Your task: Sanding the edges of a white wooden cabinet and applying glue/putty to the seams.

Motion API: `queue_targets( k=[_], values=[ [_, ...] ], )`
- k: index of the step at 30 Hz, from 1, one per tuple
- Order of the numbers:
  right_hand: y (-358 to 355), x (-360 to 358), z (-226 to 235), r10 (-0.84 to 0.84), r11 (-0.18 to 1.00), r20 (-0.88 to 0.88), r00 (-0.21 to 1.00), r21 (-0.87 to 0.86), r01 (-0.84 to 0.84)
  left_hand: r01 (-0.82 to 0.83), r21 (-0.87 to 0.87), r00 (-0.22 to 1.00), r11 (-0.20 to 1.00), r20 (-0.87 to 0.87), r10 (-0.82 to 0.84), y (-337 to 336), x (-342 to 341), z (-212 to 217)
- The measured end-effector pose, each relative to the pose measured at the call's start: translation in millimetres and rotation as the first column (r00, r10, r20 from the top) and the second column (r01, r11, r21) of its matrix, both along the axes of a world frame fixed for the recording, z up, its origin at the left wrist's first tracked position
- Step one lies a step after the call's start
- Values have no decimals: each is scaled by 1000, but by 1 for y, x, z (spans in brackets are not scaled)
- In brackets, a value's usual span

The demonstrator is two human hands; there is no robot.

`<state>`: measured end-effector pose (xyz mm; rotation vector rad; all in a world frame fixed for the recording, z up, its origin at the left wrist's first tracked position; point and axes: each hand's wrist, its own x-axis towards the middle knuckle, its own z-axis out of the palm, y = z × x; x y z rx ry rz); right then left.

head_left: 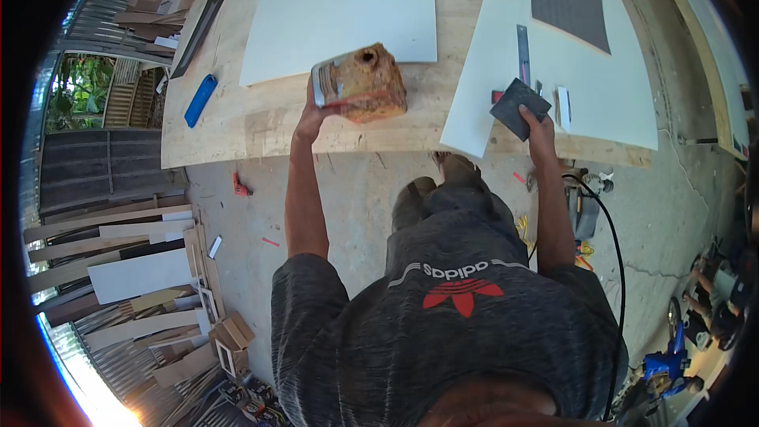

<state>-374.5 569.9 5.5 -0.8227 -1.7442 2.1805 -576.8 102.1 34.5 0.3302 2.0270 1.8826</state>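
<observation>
My left hand is wrapped round a boxy metal can, lifted near the front edge of the workbench. Dried yellow-brown crust, looking like glue, coats most of the can, and a dark round opening shows at its top. In my right hand is a dark grey square piece of thin sheet, the thumb lying on its upper face. That square is over a large white panel; whether it touches the panel I cannot tell. A metal ruler and a small white strip lie close to it.
Another white panel covers the bench's middle. A grey textured sheet rests far right; a blue tool or case and a dark strip lie left. A black cable hangs at my right. Stacked boards line the left.
</observation>
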Motion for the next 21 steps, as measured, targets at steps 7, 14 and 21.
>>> queue_targets(
  k=[7, 14, 21],
  values=[
    [7, -72, 21, 129, 989, 87, 988, 57, -135, 121, -72, 991, 990, -46, -124, 6, 11, 0],
    [-35, -116, 41, 239, 965, 62, 969, -129, -230, -192, -152, 944, 970, -299, 140, 48, 43, 25],
    [-65, -151, 84, 483, 875, -15, 875, -14, -483, -205, -258, 947, 944, -296, 125, 40, 54, 53]
  ],
)
